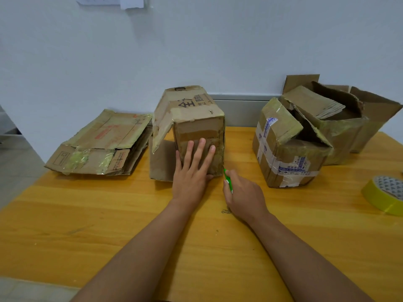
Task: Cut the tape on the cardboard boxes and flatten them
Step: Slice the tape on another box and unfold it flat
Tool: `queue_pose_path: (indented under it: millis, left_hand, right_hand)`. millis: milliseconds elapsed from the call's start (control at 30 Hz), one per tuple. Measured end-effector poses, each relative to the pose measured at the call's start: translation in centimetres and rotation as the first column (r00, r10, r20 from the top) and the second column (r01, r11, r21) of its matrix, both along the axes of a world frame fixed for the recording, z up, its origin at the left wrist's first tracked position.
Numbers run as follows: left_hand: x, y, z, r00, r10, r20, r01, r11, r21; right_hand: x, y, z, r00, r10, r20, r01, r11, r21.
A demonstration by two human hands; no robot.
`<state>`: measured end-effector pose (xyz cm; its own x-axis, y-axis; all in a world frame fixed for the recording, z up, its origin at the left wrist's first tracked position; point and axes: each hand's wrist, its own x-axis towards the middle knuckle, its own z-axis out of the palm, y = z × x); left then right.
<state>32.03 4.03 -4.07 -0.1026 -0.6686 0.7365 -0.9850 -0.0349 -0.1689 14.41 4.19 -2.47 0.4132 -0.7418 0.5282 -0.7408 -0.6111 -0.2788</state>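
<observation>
Right hand (242, 192): grip curled round a green cutter (227, 180), blade tip set at the lower right edge of the middle box (196, 118). Left hand (192, 171): fingers spread flat, pressed on that box's near face. Box stands on the wooden surface (109, 225), left flap hanging open. Flattened boxes (102, 142) are seen left; taped box (287, 149) right, open box (349, 118) behind it; tape roll (386, 192) at the right edge. Bare surface lies nearest the camera.

Brown boxes (197, 125), green cutter (227, 180), yellow tape roll (380, 198), orange-yellow table (109, 225).
</observation>
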Motion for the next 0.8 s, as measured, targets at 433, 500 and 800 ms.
queue_pose_path:
  millis: [433,500,800]
  left_hand:
    - [-0.03,-0.05,0.01,1.0,-0.013,-0.021,0.013,1.0,0.018]
    - [0.0,-0.07,-0.02,1.0,-0.014,-0.024,0.014,1.0,0.012]
    - [-0.01,-0.04,0.01,1.0,-0.008,-0.02,0.008,1.0,-0.004]
  right_hand:
    - [-0.2,-0.23,-0.17,1.0,-0.003,0.018,0.004,0.997,-0.071]
    - [-0.18,-0.21,-0.23,1.0,-0.009,0.01,0.01,0.997,-0.074]
    - [-0.05,0.15,-0.23,0.999,0.02,-0.045,-0.017,0.999,0.05]
